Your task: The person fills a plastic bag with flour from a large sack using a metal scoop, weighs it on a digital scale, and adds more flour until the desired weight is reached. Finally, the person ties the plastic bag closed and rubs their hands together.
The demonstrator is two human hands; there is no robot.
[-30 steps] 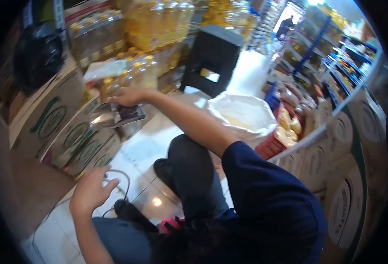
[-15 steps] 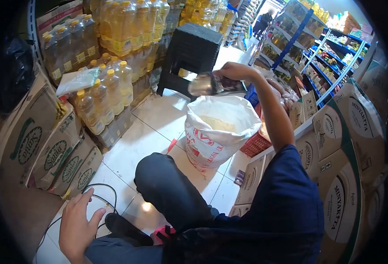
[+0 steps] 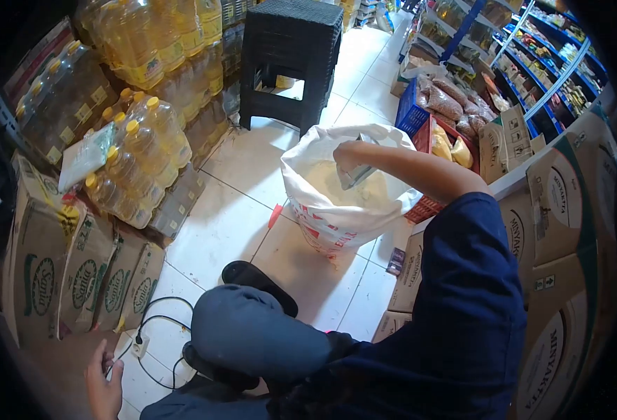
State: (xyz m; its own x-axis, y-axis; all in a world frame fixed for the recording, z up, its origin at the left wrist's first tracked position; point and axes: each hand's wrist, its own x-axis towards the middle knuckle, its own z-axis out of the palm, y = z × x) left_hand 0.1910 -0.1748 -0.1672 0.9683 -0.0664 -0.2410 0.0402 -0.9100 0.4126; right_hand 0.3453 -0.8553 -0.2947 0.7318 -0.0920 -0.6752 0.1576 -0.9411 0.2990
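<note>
A white sack [image 3: 336,225] with red print stands open on the tiled floor, holding a pale yellowish powdery or grainy material [image 3: 322,180]. Inside its mouth my right hand [image 3: 351,158] is closed round a shiny metal scoop [image 3: 359,179], its lower end down at the pale contents. Part of the scoop is hidden by my hand and forearm. At the lower left my left hand [image 3: 103,383] is held in the air, fingers apart and nothing in it, near a black cable [image 3: 160,316] on the floor.
Left are packs of yellow oil bottles [image 3: 144,136] and brown cartons [image 3: 77,280]. A black stool [image 3: 291,63] stands behind the sack. To the right are a red crate [image 3: 427,208], a blue crate [image 3: 411,112] and stacked cartons [image 3: 557,280]. My bent knee [image 3: 245,329] is in front.
My right hand has brought the scoop from above the sack's far rim down into its mouth. My left hand has sunk lower, and the view has tilted downward.
</note>
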